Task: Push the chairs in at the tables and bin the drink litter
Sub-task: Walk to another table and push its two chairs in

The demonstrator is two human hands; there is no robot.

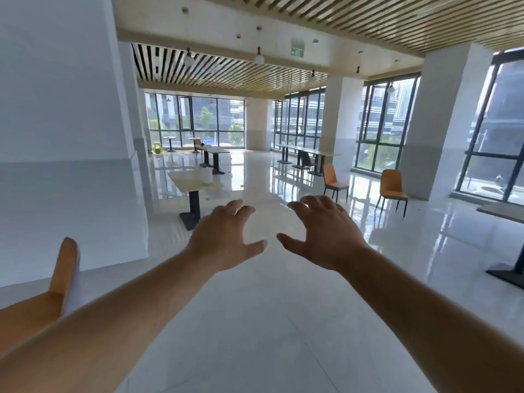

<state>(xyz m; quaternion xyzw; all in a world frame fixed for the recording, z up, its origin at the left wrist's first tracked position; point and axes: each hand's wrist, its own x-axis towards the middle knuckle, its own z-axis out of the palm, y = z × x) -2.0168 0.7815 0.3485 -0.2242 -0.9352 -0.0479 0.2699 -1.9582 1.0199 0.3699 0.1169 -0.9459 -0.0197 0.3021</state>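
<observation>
My left hand (224, 236) and my right hand (323, 231) are stretched out in front of me over the shiny floor, fingers spread, holding nothing. Two orange chairs (334, 181) (392, 187) stand loose on the floor to the right, away from any table. A third orange chair (45, 296) is close by at the lower left, partly behind my left arm. A light wooden table (190, 180) on a black pedestal stands ahead left, with a white cup-like container (207, 175) on it. A dark chair (306, 160) sits at the long window table (314, 152).
A large white pillar (65, 137) fills the left side. Another table's edge and black base (507, 273) show at the right. More tables (215, 151) stand further back near the windows, with a green object (156, 148) on the floor at the far left.
</observation>
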